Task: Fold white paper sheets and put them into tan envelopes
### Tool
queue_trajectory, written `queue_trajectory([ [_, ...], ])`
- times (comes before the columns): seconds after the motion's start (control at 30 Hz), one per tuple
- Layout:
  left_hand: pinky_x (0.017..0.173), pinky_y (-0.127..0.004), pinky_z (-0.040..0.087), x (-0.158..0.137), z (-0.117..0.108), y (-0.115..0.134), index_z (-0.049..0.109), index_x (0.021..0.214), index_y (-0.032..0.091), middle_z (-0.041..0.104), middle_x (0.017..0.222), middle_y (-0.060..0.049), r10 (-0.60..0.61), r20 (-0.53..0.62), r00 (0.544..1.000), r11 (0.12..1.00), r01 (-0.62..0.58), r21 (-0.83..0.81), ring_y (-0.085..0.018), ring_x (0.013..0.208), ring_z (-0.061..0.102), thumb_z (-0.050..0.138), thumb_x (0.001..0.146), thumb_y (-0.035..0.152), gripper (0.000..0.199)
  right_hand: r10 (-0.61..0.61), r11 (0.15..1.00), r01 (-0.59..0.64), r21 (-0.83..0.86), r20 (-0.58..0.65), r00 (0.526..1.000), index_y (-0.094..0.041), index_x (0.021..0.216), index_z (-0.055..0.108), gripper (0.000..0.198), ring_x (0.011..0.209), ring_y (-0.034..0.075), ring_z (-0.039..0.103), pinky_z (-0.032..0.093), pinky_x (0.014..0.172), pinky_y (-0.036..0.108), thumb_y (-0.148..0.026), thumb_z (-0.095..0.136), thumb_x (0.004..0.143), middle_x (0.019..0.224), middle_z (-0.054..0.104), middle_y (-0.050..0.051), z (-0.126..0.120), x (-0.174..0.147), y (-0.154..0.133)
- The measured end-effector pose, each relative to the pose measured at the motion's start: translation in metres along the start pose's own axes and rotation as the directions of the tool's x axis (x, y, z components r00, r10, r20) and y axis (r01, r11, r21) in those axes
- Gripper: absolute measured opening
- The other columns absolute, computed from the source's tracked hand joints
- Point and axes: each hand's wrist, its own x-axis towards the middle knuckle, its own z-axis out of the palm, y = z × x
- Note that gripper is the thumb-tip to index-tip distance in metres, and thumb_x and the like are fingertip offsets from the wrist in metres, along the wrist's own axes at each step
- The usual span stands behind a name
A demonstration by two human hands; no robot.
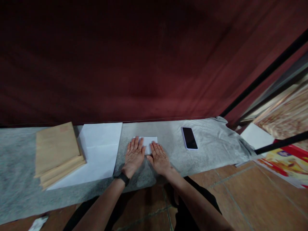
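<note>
A small folded piece of white paper [148,141] lies flat on the grey cloth in the middle of the bench. My left hand [134,155] rests palm down on its left part, fingers stretched out. Over the right part lies my right hand [159,157], also flat with the fingers extended. Both thumbs point inward near the paper's lower edge, a short gap between them. Much of the paper is hidden beneath the hands. A dark band circles my left wrist.
Several brown envelopes [56,147] are stacked at the left, overlapping large white sheets [102,150]. To the right lies a phone [189,138] with a dark screen. The grey cloth [166,128] meets a dark red curtain [144,80]. A colourful printed box [286,163] stands at far right.
</note>
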Motion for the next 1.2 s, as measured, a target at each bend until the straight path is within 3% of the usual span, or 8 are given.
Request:
queue_trajectory([
  [0.2,0.123,-0.048,0.019,0.005,-0.003,-0.014,0.037,0.153,0.012,0.036,0.160,-0.011,-0.076,0.010,0.997,0.997,0.076,-0.012,-0.030,0.151,0.024,0.030,0.101,0.035,0.058,0.000,0.999,0.000,-0.033,-0.004,1.000,-0.007,0.153,0.034,0.064,0.148,0.026,0.033,0.032,0.121,0.044,-0.046,0.041,0.103,0.158,0.037,0.017,-0.004,-0.001,0.016],
  [0.33,0.123,-0.053,0.017,0.005,-0.005,-0.011,0.038,0.153,0.009,0.036,0.159,-0.014,-0.081,-0.091,0.993,0.996,0.078,-0.037,-0.031,0.152,0.020,0.031,0.100,0.033,0.059,0.013,0.999,-0.014,-0.051,-0.018,1.000,-0.005,0.153,0.036,0.065,0.148,0.027,0.034,0.031,0.120,0.044,-0.047,0.040,0.103,0.157,0.038,0.017,-0.002,-0.002,0.015],
  [0.4,0.124,-0.051,0.017,0.004,-0.005,-0.004,0.035,0.154,0.009,0.034,0.161,-0.014,0.014,-0.141,0.990,0.998,-0.023,-0.061,-0.029,0.153,0.019,0.030,0.100,0.032,0.059,0.011,0.998,-0.012,-0.060,-0.020,1.000,-0.005,0.152,0.036,0.065,0.148,0.027,0.033,0.031,0.120,0.044,-0.047,0.039,0.103,0.158,0.037,0.018,0.000,-0.002,0.015],
  [0.5,0.124,-0.043,0.021,0.001,-0.004,0.006,0.033,0.155,0.015,0.033,0.162,-0.008,0.225,-0.113,0.968,0.967,-0.236,-0.099,-0.022,0.152,0.023,0.028,0.101,0.032,0.057,0.005,0.998,-0.006,-0.065,-0.019,1.000,-0.007,0.153,0.035,0.063,0.148,0.026,0.033,0.031,0.120,0.044,-0.045,0.036,0.104,0.158,0.036,0.016,0.001,-0.002,0.015],
  [0.6,0.124,-0.041,0.021,-0.002,0.000,0.008,0.036,0.154,0.017,0.035,0.161,-0.006,0.296,-0.056,0.954,0.950,-0.300,-0.088,-0.020,0.151,0.027,0.028,0.101,0.032,0.056,0.016,0.997,-0.018,-0.073,-0.025,1.000,-0.007,0.154,0.034,0.063,0.148,0.026,0.033,0.030,0.121,0.044,-0.046,0.037,0.104,0.158,0.037,0.016,0.002,-0.002,0.015],
  [0.9,0.123,-0.046,0.022,0.001,-0.002,-0.012,0.040,0.149,0.003,0.037,0.158,-0.019,0.071,-0.017,0.997,0.995,-0.072,-0.071,-0.029,0.150,0.029,0.032,0.099,0.034,0.060,0.034,0.992,-0.039,-0.122,-0.044,0.998,-0.002,0.152,0.036,0.066,0.148,0.028,0.032,0.029,0.121,0.044,-0.046,0.041,0.103,0.156,0.039,0.020,0.001,-0.003,0.011],
  [1.07,0.115,-0.041,0.038,0.005,-0.014,-0.017,0.043,0.146,0.004,0.043,0.154,-0.022,-0.142,-0.052,0.989,0.948,0.121,-0.293,-0.029,0.141,0.044,0.041,0.095,0.030,0.058,0.030,0.991,-0.039,-0.127,-0.073,0.997,0.000,0.151,0.037,0.065,0.148,0.031,0.033,0.028,0.121,0.049,-0.043,0.043,0.102,0.155,0.039,0.023,0.003,-0.002,0.006],
  [1.2,0.101,-0.039,0.050,0.012,-0.021,-0.026,0.050,0.141,0.013,0.061,0.133,-0.017,-0.264,0.022,0.964,0.835,0.239,-0.496,-0.026,0.113,0.065,0.053,0.088,0.032,0.056,0.040,0.992,-0.046,-0.115,-0.058,0.998,-0.001,0.150,0.037,0.066,0.146,0.034,0.036,0.029,0.119,0.053,-0.043,0.046,0.101,0.154,0.040,0.024,0.000,0.002,0.002],
])
